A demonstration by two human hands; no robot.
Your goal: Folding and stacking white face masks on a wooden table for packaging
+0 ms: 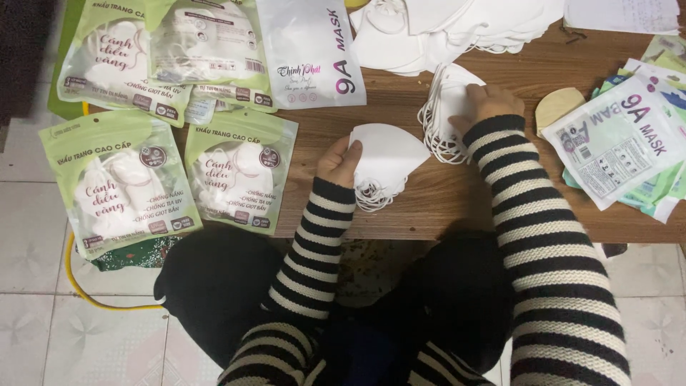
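Observation:
My left hand [340, 161] grips a small stack of folded white face masks [386, 159], their ear loops hanging over the near edge of the low wooden table [457, 193]. My right hand [482, 102] rests on a second bunch of white masks [441, 107] standing on edge a little farther back, fingers curled over its top. Both arms wear black-and-white striped sleeves.
A heap of loose white masks [457, 25] lies at the table's back. Green filled mask packets [239, 171] lie at the left, one [118, 182] overhanging the tiled floor. A white pouch [311, 50] lies behind them. Flat empty pouches [618, 139] are stacked at right.

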